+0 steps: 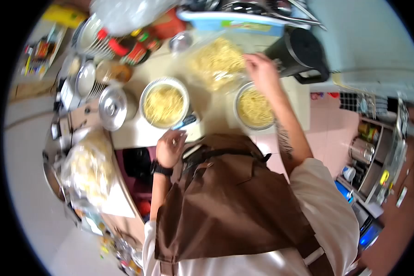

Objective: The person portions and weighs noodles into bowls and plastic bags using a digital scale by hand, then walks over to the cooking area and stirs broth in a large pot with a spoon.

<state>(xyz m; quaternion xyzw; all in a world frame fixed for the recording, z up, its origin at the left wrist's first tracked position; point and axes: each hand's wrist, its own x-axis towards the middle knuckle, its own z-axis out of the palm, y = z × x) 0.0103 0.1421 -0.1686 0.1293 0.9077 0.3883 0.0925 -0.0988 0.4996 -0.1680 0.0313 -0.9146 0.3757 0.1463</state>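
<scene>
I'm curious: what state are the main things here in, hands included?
Left bowl: holding noodles.
Right bowl: holding noodles.
Noodle bag: clear, noodles inside; open or sealed unclear.
Right hand: at the bag's edge; grip unclear.
Left hand: fingers bent; grip unclear.
Black jug: upright, top covered.
Blue tub: holding shiny kitchenware.
Brown apron: worn.
</scene>
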